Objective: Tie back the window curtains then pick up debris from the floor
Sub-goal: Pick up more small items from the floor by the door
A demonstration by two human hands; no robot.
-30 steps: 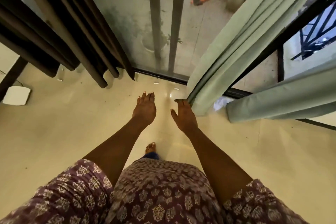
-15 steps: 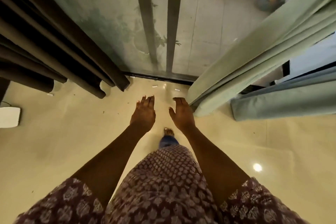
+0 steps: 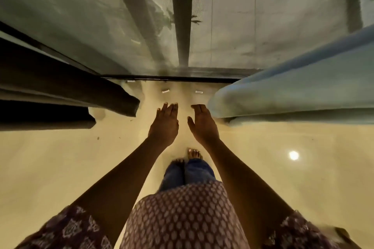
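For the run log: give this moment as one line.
left hand open | right hand open | both above floor | white scraps ahead, unpicked

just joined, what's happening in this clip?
A person stands barefoot at a glass door, both arms stretched forward and down toward the floor. The left hand and right hand are open and hold nothing. Small white scraps lie on the floor just ahead of the fingers, near the door track. A dark curtain hangs at the left, a pale green curtain at the right. No debris is picked up yet.
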